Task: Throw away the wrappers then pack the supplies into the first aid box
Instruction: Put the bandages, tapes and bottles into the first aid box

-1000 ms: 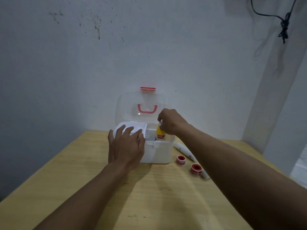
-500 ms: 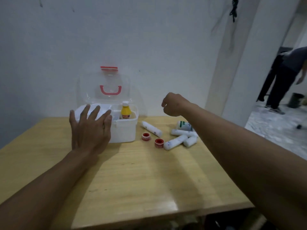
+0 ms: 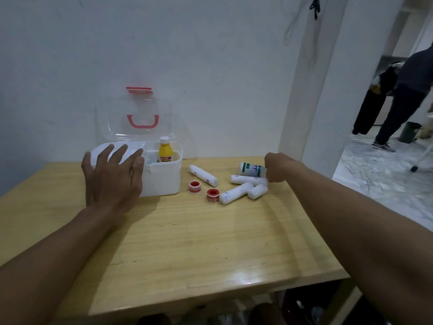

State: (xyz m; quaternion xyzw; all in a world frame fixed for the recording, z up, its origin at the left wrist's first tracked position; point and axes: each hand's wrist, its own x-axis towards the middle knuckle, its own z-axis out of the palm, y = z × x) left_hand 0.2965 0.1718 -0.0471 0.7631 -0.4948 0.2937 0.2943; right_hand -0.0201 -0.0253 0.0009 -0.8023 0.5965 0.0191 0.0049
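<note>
The white first aid box (image 3: pixel 164 181) stands open at the back left of the table, its clear lid (image 3: pixel 140 109) with red handle leaning on the wall. A yellow bottle (image 3: pixel 165 151) stands upright inside. My left hand (image 3: pixel 110 179) lies flat on the box's front left, fingers spread. Right of the box lie two red tape rolls (image 3: pixel 195 186) (image 3: pixel 212 195) and several white bandage rolls (image 3: pixel 203 175) (image 3: pixel 235 193). My right hand (image 3: pixel 276 170) is curled around the right end of a white bottle with a green label (image 3: pixel 249 169) lying behind the rolls.
The wooden table (image 3: pixel 199 242) ends at a front edge near me and a right edge beside a white pillar (image 3: pixel 328 78). Beyond the pillar a person in dark clothes (image 3: pixel 407 95) stands on a marble floor next to a small dark bin (image 3: pixel 410 132).
My right hand let go of the yellow bottle in the box and moved right to the green-labelled bottle. The view swung right. My left hand stayed on the box.
</note>
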